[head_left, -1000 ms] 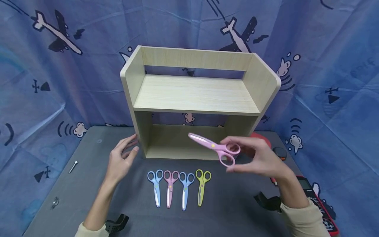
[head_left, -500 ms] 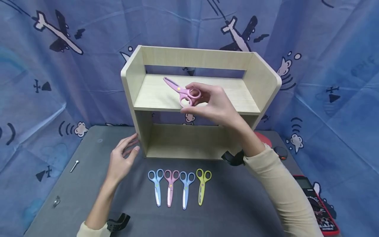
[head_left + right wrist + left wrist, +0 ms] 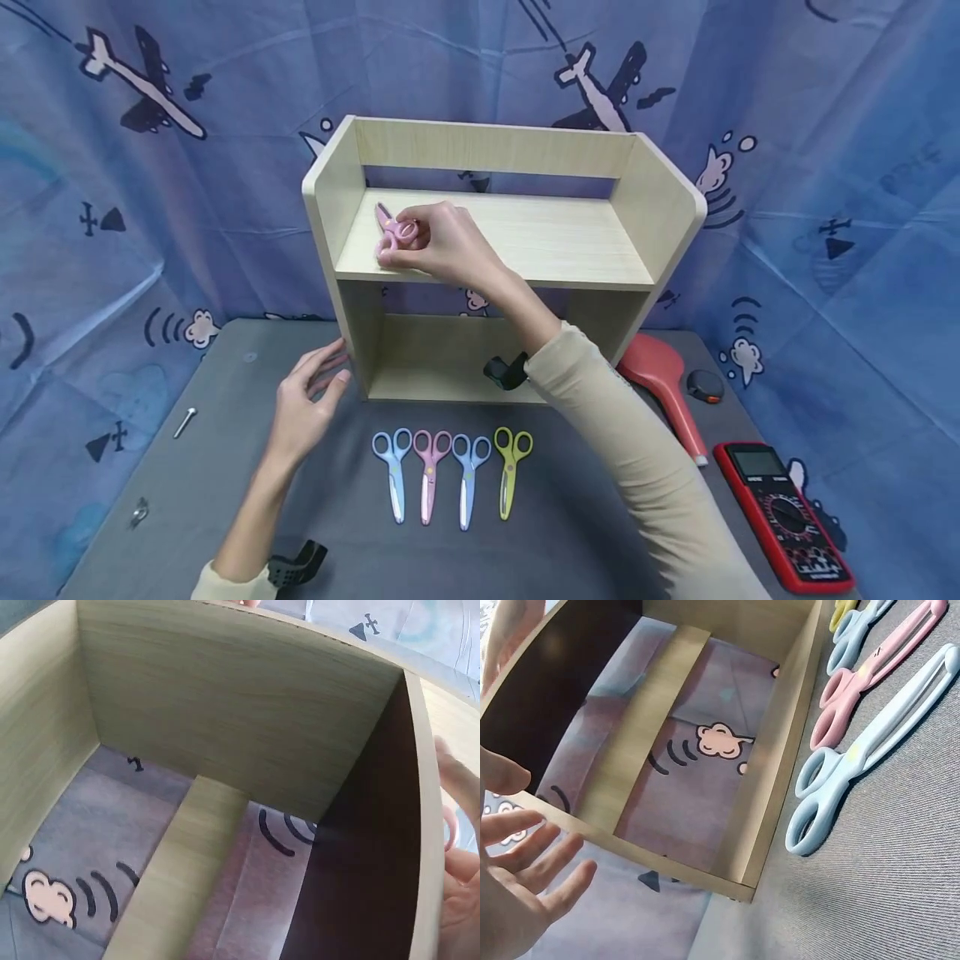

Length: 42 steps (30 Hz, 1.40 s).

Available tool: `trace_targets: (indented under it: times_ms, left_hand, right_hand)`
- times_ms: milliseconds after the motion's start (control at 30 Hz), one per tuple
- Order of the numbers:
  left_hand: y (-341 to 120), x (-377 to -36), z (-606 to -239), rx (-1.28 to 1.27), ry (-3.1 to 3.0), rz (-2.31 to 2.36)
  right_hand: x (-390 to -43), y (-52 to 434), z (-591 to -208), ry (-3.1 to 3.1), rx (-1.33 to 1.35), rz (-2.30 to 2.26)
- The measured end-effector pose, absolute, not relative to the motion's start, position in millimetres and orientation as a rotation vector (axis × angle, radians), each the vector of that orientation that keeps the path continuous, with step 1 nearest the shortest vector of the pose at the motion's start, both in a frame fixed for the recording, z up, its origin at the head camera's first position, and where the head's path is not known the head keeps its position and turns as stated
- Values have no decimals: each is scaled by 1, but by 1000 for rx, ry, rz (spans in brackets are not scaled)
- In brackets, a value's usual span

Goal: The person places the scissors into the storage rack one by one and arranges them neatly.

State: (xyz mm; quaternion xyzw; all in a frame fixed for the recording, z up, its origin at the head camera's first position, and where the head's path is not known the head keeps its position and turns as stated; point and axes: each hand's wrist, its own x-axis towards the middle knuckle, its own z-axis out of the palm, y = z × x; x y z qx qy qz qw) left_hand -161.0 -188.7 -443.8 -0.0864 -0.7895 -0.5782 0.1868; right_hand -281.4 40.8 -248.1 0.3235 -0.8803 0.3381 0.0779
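Pink-purple scissors (image 3: pixel 386 218) are at the left end of the upper board of a pale wooden shelf (image 3: pixel 495 242). My right hand (image 3: pixel 450 242) pinches them by the handle loops, blades pointing back and left. In the right wrist view only a sliver of a pink loop (image 3: pixel 451 828) shows past the board edge. My left hand (image 3: pixel 309 408) has its fingers loosely bent, fingertips right at the shelf's left side panel. On the grey table in front lie blue scissors (image 3: pixel 396 475), pink scissors (image 3: pixel 430 475), a second blue pair (image 3: pixel 468 479) and yellow-green scissors (image 3: pixel 510 471), in a row with handles toward the shelf.
At the right stand out a red paddle-shaped object (image 3: pixel 660 379), a small dark round object (image 3: pixel 705 386) and a red multimeter (image 3: pixel 783 517). A bolt (image 3: pixel 185 422) and a small metal piece (image 3: pixel 139 512) lie at the left. A blue printed curtain (image 3: pixel 247 233) hangs behind.
My right hand has carried the pink-purple scissors from in front of the lower compartment up and left to the upper board's left end. The left hand stays in place.
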Motion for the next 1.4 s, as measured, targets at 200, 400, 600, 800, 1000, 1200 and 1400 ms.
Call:
trace_targets:
  times_ms: [200, 400, 600, 800, 1000, 1200, 1400]
  left_hand:
    - [-187, -160, -443, -251, -2223, -1630]
    - [-187, -160, -442, -242, -2231, -1618]
    - [-186, -159, -441, -242, -2232, -1619]
    - [-186, -158, -442, -242, -2217, -1621]
    - [-185, -159, -442, -246, -2214, -1631]
    - [-184, -158, -443, -222, -2212, -1641]
    - [-184, -157, -442, -208, -2232, -1631]
  right_hand:
    - [-279, 22, -256, -2591, 882, 910]
    - [-276, 11, -261, -2572, 827, 870]
    - [-269, 18, -258, -2604, 831, 948]
    - [-240, 47, -270, -2475, 900, 1142]
    - [-192, 94, -305, -2354, 1033, 1194]
    - [-164, 140, -361, -2532, 1133, 1274]
    - [-161, 181, -418, -2841, 1147, 1327]
